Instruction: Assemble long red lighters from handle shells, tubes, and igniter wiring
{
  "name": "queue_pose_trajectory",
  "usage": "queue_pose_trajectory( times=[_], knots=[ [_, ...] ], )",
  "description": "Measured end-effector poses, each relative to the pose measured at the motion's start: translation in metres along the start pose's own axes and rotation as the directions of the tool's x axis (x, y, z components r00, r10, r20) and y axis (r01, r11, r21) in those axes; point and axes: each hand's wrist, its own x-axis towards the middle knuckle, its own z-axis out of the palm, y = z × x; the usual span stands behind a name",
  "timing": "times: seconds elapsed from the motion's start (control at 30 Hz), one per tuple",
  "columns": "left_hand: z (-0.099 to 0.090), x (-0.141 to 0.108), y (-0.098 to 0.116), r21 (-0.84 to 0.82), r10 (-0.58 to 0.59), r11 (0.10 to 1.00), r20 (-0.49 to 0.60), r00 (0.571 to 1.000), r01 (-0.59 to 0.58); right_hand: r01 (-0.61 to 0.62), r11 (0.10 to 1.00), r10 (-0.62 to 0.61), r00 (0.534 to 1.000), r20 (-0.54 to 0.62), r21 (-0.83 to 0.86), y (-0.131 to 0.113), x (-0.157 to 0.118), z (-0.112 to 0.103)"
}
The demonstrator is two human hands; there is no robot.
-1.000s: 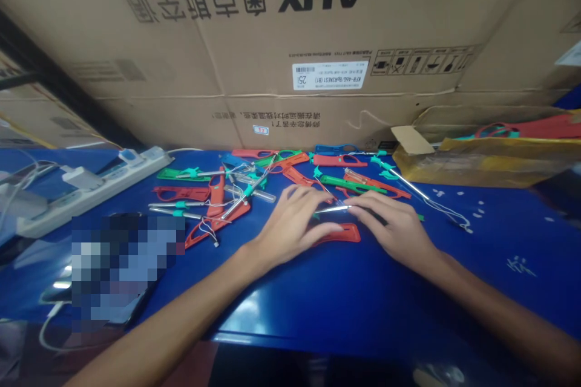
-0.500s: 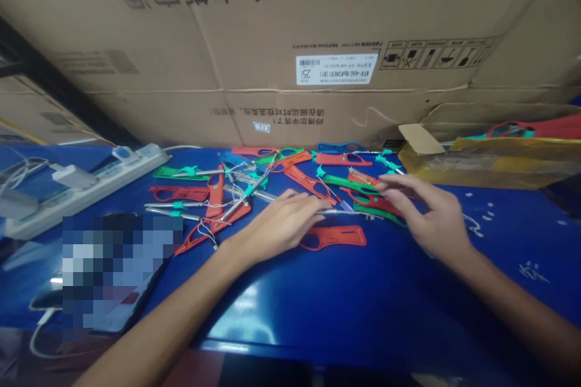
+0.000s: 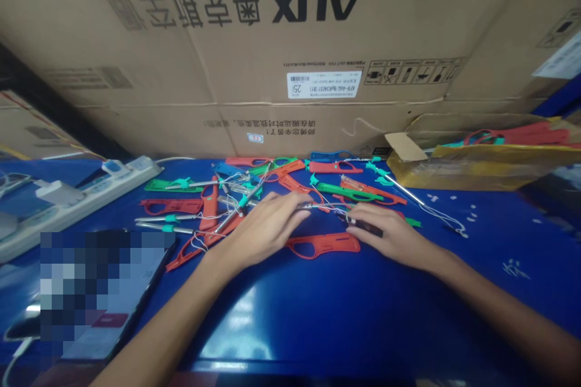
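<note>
My left hand (image 3: 270, 227) is closed, its fingertips pinching the end of a thin metal rod (image 3: 305, 207). In my right hand (image 3: 393, 236), thumb and fingers grip a small black part (image 3: 370, 227) with fine wires, which looks like a lighter's igniter. The two hands face each other a short way apart. Just below them a red lighter handle shell (image 3: 336, 244) lies flat on the blue table. Beyond the fingers lie a green shell (image 3: 349, 190) and a red shell (image 3: 336, 167). My fingers hide part of what each hand holds.
Several metal tubes with green fittings and white wires (image 3: 167, 219) lie among shells at left. A phone-like device (image 3: 113, 314), partly blurred out, and a power strip (image 3: 104, 193) are further left. An open carton (image 3: 481, 169) of red parts stands at right, before a large cardboard wall (image 3: 254, 72).
My right hand has moved left and down from the shells, and a black part now shows in its fingers. The left hand stays nearly in place. The view has shifted slightly.
</note>
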Motion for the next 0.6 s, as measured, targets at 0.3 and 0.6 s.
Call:
queue_pose_trajectory(
  times=[0.3,0.6],
  knots=[
    [0.002,0.002,-0.008,0.077,-0.077,0.994,-0.023,0.997,0.078,0.076,0.996,-0.068,0.988,-0.137,0.055,-0.012,0.000,0.010],
    [-0.021,-0.007,-0.023,-0.186,-0.087,0.971,0.301,0.950,0.148,0.046,0.997,-0.042,0.997,-0.062,0.067,-0.018,0.001,0.010]
  ],
)
